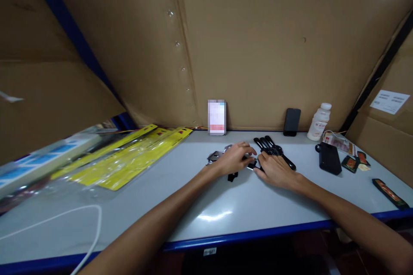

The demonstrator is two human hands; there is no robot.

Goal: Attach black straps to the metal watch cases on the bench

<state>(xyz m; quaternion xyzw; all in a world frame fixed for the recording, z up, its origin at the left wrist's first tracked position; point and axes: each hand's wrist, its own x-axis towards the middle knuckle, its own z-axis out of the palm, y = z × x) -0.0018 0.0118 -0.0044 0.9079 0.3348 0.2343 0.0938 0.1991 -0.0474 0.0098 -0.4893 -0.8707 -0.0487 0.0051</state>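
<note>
Both my hands meet near the middle of the grey table (pixel 200 206). My left hand (pixel 235 159) lies palm down with curled fingers over small metal pieces (pixel 215 155), pinching a small black and silver part (pixel 252 165). My right hand (pixel 275 169) touches the same part from the right, fingers closed on it. Just behind my right hand lies a bunch of black handled tools (pixel 269 145). A small black piece (pixel 232 177) lies under my left wrist.
Yellow packaging cards in clear sleeves (pixel 135 157) lie at the left. A white cable (pixel 93 232) runs along the front left. At the back stand a small card (pixel 216 117), a black phone (pixel 292 122) and a white bottle (pixel 318 122). A black pouch (pixel 329 158) and small packets (pixel 389 192) lie right. Cardboard walls surround the table.
</note>
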